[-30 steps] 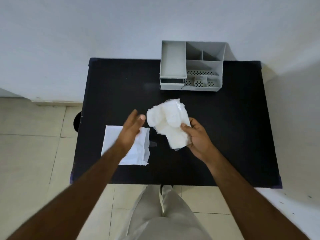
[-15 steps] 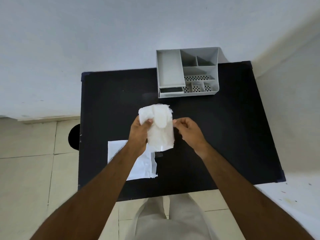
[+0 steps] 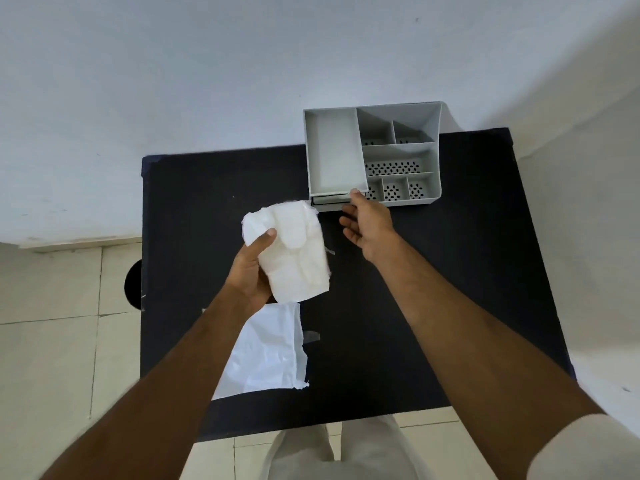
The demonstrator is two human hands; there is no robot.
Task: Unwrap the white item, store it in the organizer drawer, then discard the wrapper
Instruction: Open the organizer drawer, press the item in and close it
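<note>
On the surface, left to right: the wrapper lay discarded; the left hand now alone clamped the white item; the right hand had let go, fingers apart, reaching the organizer drawer, seemingly to open it.

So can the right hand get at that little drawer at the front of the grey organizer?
Probably yes. The right hand is empty and open, its fingertips already at the drawer front of the organizer, with nothing between them.
</note>
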